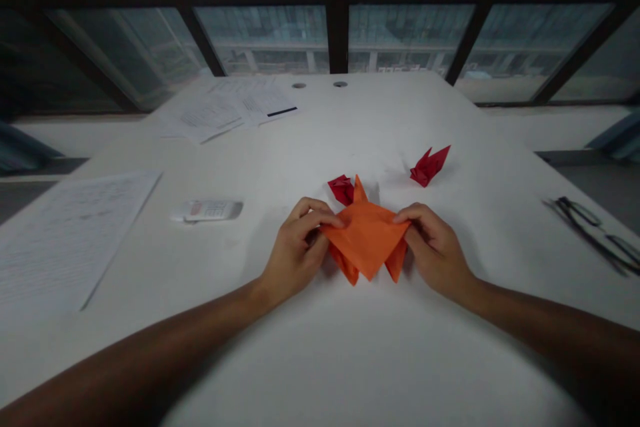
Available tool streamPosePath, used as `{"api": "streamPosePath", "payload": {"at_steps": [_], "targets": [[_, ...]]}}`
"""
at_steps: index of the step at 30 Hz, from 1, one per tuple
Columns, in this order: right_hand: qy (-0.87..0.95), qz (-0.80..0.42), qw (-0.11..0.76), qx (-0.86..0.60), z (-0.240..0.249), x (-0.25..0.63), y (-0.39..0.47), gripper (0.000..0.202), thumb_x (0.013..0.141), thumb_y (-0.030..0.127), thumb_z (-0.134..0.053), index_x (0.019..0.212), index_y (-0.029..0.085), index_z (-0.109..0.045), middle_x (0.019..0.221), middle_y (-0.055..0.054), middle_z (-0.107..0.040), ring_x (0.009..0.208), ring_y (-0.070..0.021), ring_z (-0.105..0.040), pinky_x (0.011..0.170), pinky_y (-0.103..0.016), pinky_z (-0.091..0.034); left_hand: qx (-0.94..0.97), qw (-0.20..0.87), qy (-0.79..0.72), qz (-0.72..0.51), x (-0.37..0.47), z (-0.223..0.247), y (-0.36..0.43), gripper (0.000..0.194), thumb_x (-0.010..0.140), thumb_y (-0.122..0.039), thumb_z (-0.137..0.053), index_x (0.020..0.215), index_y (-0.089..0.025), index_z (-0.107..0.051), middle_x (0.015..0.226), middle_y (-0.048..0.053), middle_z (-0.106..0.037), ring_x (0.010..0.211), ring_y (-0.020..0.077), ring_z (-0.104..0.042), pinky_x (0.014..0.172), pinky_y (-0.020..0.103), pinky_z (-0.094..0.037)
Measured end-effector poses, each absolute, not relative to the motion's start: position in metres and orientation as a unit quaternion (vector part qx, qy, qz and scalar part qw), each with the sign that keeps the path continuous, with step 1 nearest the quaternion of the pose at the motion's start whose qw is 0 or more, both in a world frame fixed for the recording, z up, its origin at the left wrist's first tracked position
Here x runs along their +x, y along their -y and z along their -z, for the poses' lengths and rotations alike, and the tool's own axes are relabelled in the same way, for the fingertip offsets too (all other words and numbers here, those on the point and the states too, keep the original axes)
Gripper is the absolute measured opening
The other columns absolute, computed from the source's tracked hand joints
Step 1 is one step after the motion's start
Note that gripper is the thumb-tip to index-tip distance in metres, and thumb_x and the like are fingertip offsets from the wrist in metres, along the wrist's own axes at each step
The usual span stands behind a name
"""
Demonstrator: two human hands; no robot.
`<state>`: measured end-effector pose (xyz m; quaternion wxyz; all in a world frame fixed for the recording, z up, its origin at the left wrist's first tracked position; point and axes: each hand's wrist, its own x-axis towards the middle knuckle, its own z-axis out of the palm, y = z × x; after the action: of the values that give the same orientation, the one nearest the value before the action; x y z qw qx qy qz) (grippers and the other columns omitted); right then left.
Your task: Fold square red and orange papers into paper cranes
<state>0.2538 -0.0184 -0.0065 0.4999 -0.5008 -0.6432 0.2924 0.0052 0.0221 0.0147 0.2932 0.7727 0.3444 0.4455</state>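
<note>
1. Pinching opposite sides of the folded orange paper (369,237) are the fingers (325,219) of the left hand (299,240) and right hand (437,250).
2. It sits between them, over the tabletop (320,353).
3. Beyond lie 2 red folded papers (429,167).

No text legible. Small white item (214,211) left of the left hand (303,243): printing and a reddish mark, unreadable. Sheet (75,233) farther left of that hand: lines of writing, unreadable. Papers (215,110) ahead-left of it: print, unreadable.
</note>
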Motion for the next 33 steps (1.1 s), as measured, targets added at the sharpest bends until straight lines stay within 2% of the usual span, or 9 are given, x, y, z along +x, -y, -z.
{"api": "streamPosePath", "payload": {"at_steps": [5, 8, 13, 17, 20, 23, 28, 30, 33], "targets": [[0.588, -0.371, 0.508, -0.508, 0.009, 0.251, 0.019, 0.015, 0.097, 0.015, -0.051, 0.100, 0.027, -0.061, 0.089, 0.002, -0.062, 0.067, -0.0133, -0.057, 0.060, -0.027, -0.048, 0.767, 0.282, -0.355, -0.454, 0.004, -0.012, -0.018, 0.033, 0.087, 0.001, -0.051, 0.094, -0.022, -0.073, 0.108, 0.005, -0.059, 0.096, 0.0144, -0.061, 0.076, 0.026, -0.050], [0.597, -0.356, 0.519, -0.497, 0.011, 0.252, 0.017, 0.012, 0.097, 0.018, -0.055, 0.101, 0.027, -0.062, 0.093, 0.001, -0.061, 0.072, -0.0141, -0.060, 0.062, -0.028, -0.051, 0.766, 0.304, -0.348, -0.447, 0.002, -0.010, -0.018, 0.028, 0.088, -0.002, -0.055, 0.095, -0.022, -0.074, 0.112, 0.005, -0.057, 0.102, 0.0157, -0.060, 0.086, 0.029, -0.052], [0.675, -0.215, 0.533, -0.463, 0.009, 0.253, 0.018, 0.022, 0.093, 0.008, -0.057, 0.102, 0.026, -0.065, 0.102, -0.003, -0.062, 0.093, -0.0175, -0.064, 0.078, -0.032, -0.055, 0.780, 0.370, -0.329, -0.384, 0.000, -0.013, -0.022, 0.015, 0.096, -0.020, -0.059, 0.102, -0.019, -0.074, 0.116, 0.009, -0.057, 0.111, 0.0212, -0.059, 0.099, 0.037, -0.049], [0.809, -0.090, 0.486, -0.319, 0.001, 0.241, 0.031, 0.045, 0.090, -0.002, -0.055, 0.127, 0.023, -0.064, 0.114, -0.008, -0.071, 0.105, -0.0199, -0.067, 0.093, -0.038, -0.056, 0.777, 0.418, -0.292, -0.370, 0.003, -0.018, -0.024, 0.027, 0.103, -0.036, -0.052, 0.098, -0.017, -0.071, 0.110, 0.009, -0.060, 0.107, 0.0219, -0.060, 0.100, 0.038, -0.047], [0.871, -0.014, 0.421, -0.252, -0.005, 0.229, 0.041, 0.051, 0.086, 0.000, -0.059, 0.134, 0.017, -0.061, 0.119, -0.010, -0.077, 0.119, -0.0252, -0.066, 0.114, -0.051, -0.044, 0.768, 0.469, -0.250, -0.357, 0.005, -0.018, -0.023, 0.032, 0.102, -0.044, -0.055, 0.101, -0.017, -0.071, 0.114, 0.010, -0.060, 0.108, 0.0235, -0.060, 0.097, 0.038, -0.049], [0.899, -0.004, 0.380, -0.218, -0.005, 0.226, 0.046, 0.049, 0.085, 0.006, -0.059, 0.134, 0.014, -0.059, 0.120, -0.010, -0.078, 0.124, -0.0253, -0.066, 0.122, -0.053, -0.036, 0.761, 0.492, -0.254, -0.338, 0.005, -0.015, -0.023, 0.027, 0.101, -0.041, -0.059, 0.105, -0.018, -0.074, 0.119, 0.010, -0.061, 0.112, 0.0234, -0.060, 0.100, 0.037, -0.049], [0.874, 0.027, 0.427, -0.232, -0.002, 0.237, 0.044, 0.051, 0.081, 0.005, -0.065, 0.130, 0.020, -0.057, 0.128, -0.012, -0.071, 0.127, -0.0273, -0.063, 0.116, -0.052, -0.045, 0.743, 0.497, -0.267, -0.361, 0.004, -0.008, -0.026, 0.025, 0.103, -0.038, -0.057, 0.103, -0.020, -0.075, 0.108, 0.007, -0.068, 0.110, 0.0223, -0.062, 0.103, 0.036, -0.046], [0.828, -0.006, 0.466, -0.312, -0.002, 0.241, 0.041, 0.053, 0.083, 0.011, -0.069, 0.132, 0.024, -0.053, 0.127, -0.012, -0.067, 0.123, -0.0286, -0.063, 0.109, -0.052, -0.050, 0.738, 0.502, -0.265, -0.366, 0.003, -0.006, -0.026, 0.027, 0.103, -0.040, -0.057, 0.106, -0.020, -0.074, 0.107, 0.007, -0.069, 0.110, 0.0231, -0.062, 0.102, 0.036, -0.047], [0.776, -0.121, 0.465, -0.408, -0.004, 0.242, 0.036, 0.050, 0.086, 0.026, -0.072, 0.132, 0.026, -0.051, 0.123, -0.012, -0.063, 0.114, -0.0289, -0.064, 0.096, -0.047, -0.056, 0.744, 0.503, -0.265, -0.351, 0.002, -0.004, -0.027, 0.030, 0.103, -0.043, -0.057, 0.110, -0.019, -0.074, 0.114, 0.009, -0.070, 0.110, 0.0239, -0.062, 0.101, 0.037, -0.047]]}}
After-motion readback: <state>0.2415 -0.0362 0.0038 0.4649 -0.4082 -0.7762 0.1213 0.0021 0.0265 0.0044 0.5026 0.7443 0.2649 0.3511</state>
